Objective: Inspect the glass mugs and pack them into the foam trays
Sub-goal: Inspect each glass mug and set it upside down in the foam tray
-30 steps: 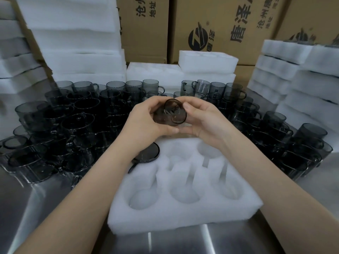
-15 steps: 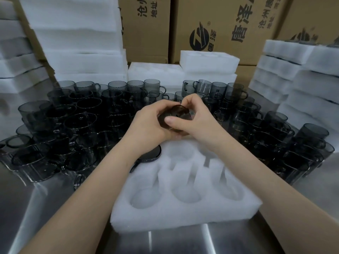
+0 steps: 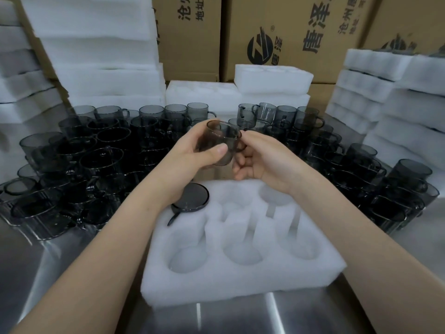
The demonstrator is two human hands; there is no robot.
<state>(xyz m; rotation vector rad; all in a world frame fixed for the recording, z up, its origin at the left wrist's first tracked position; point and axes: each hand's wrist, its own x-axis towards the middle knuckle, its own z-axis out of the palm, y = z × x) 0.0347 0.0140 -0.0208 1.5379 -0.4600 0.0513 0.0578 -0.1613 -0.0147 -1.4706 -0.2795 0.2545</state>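
The left hand (image 3: 190, 157) grips the mug (image 3: 222, 141); the right hand (image 3: 261, 162) pinches its handle, above the foam tray (image 3: 240, 278).

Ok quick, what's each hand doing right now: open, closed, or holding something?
Left hand: grips the body of the glass mug.
Right hand: fingers curled, apparently pinching the same mug's handle.

A single head-worn view (wide-angle, straight edges bowed) looks forward and down across the desk (image 3: 216, 319), close above the foam tray (image 3: 240, 283) at lower centre, with stacked cardboard boxes (image 3: 284, 18) closing off the far side.
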